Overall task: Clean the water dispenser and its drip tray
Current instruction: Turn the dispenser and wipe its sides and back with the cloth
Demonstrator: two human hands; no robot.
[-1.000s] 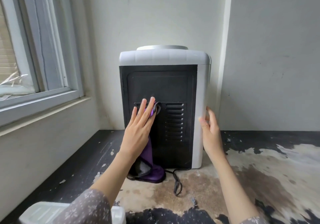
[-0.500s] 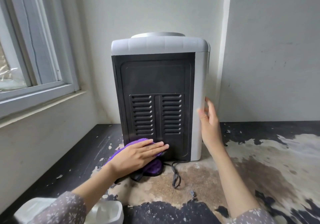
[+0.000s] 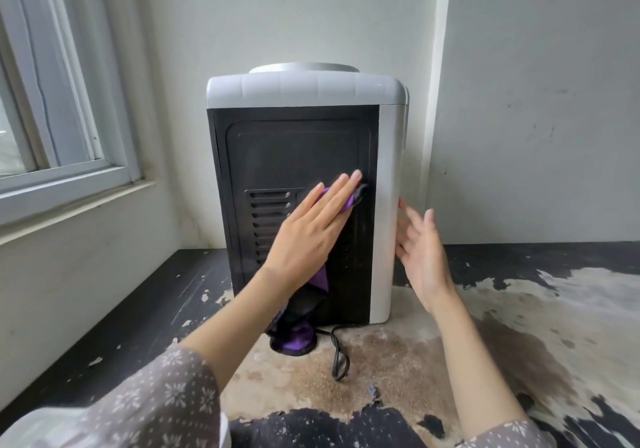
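While our left hand [image 3: 304, 236] was down at the foot of the black back panel [image 3: 298, 149] half a second ago, it now lies much higher, flat and with straight fingers, pressing the purple cloth [image 3: 320, 279] against the upper right part of the vent grille [image 3: 266, 219]. The hand is not clenched; its palm pins the cloth to the panel, and we see a purple edge peeking out just past the fingertips. Below the wrist, the rest of the cloth hangs down the panel and bunches on the floor at the base of the water dispenser [image 3: 304, 94], where before it lay gathered under the palm.

Beside it, our right hand [image 3: 420, 253] is open with spread fingers and holds nothing. Earlier its fingers lay against the white side panel [image 3: 386, 205] of the dispenser; now the fingertips are just beside that edge, and we cannot tell whether they touch it. The hand is slightly blurred.

Straight ahead of both hands, the dispenser stands upright on the worn floor [image 3: 519, 326], its back turned toward us, close to the corner of the wall. Below our left forearm, the black power cord [image 3: 337, 354] trails from the base onto the floor, as it did before. Under our left sleeve [image 3: 156, 402], at the near edge of the view, a white object is mostly hidden. Off to the left of the left arm is the window [image 3: 52, 101].
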